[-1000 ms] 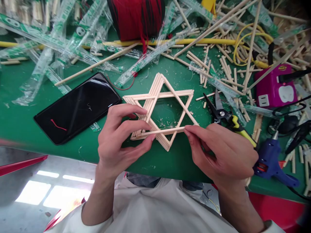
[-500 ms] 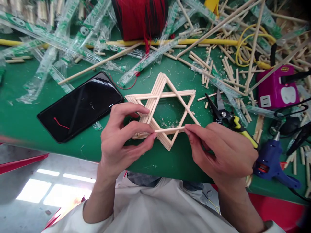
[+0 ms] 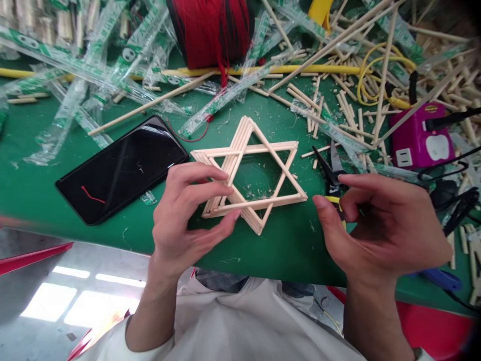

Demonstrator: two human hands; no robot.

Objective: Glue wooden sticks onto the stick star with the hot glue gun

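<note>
A six-pointed star (image 3: pixel 268 203) built from stacked thin wooden sticks lies on the green table in front of me. My left hand (image 3: pixel 180 215) is at its left side, with thumb and fingers apart. Its fingertips are over the star's sticks; whether they touch is hard to tell. A stick runs along the star's near side, free of both hands. To the right, my right hand (image 3: pixel 387 230) is open and empty, thumb and forefinger spread. Just beyond its fingers lie cutting shears (image 3: pixel 335 160) with yellow-and-black handles, partly covered by the hand. Mostly behind that hand is a blue glue gun (image 3: pixel 441 277).
A black phone (image 3: pixel 122 170) lies left of the star. Behind are a red cord spool (image 3: pixel 212 32), clear-and-green wrappers (image 3: pixel 225 103) and many loose sticks (image 3: pixel 349 108). A purple power adapter (image 3: pixel 421 138) with cables stands at right. The table's near edge runs before my body.
My right hand has let go of the stick and moved right toward the shears, its fingers spreading. The stick now lies on the star's near side. My left fingers have parted from its end.
</note>
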